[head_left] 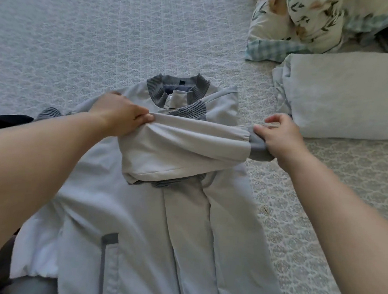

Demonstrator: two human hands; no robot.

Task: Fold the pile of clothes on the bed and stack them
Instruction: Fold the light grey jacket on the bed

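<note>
The soft, limp jacket is best taken where it is pinched: sleeve fold in the left hand, ribbed cuff in the right hand.

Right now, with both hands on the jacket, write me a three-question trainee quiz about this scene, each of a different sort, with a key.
1. True or false: the left hand pinches the fold of the sleeve laid across the grey jacket.
2. What does the right hand hold? A) the collar B) the ribbed cuff C) the pillow
3. Fill in: the jacket's ribbed collar points ____ from the person.

Key: 1 true; 2 B, the ribbed cuff; 3 away.
</note>
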